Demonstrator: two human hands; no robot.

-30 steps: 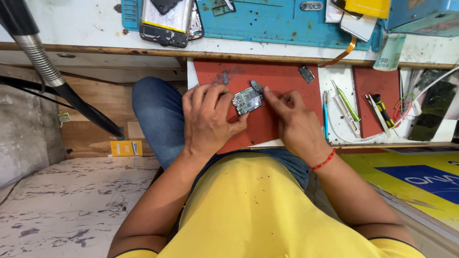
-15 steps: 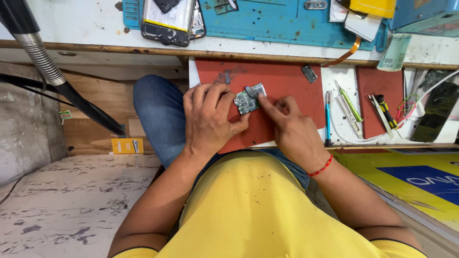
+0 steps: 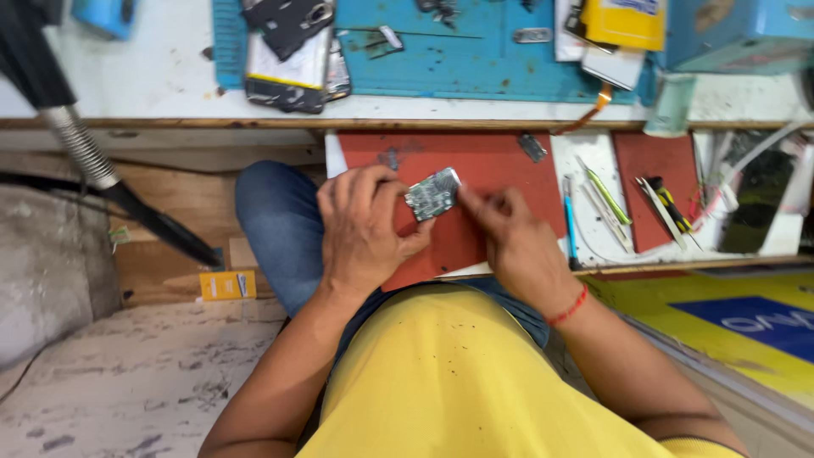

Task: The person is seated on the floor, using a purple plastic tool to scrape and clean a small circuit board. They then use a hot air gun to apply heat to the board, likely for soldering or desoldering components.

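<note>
A small green circuit board (image 3: 432,194) is held over a red work mat (image 3: 492,161) on a pull-out shelf. My left hand (image 3: 366,226) grips the board at its left and lower edge with thumb and fingers. My right hand (image 3: 514,241) pinches the board's right edge with its fingertips; a red thread bracelet circles that wrist. Both forearms reach forward from my yellow shirt.
On the shelf lie a blue pen (image 3: 571,222), green tweezers (image 3: 607,198), a yellow-handled tool (image 3: 670,207), a second red mat (image 3: 661,174) and a small metal part (image 3: 532,147). Above is a blue mat (image 3: 475,59) with opened phones (image 3: 292,51). A hose (image 3: 80,144) hangs at left.
My two hands and the circuit board have shifted slightly; the right fingertips have closed in on the board's right edge.
</note>
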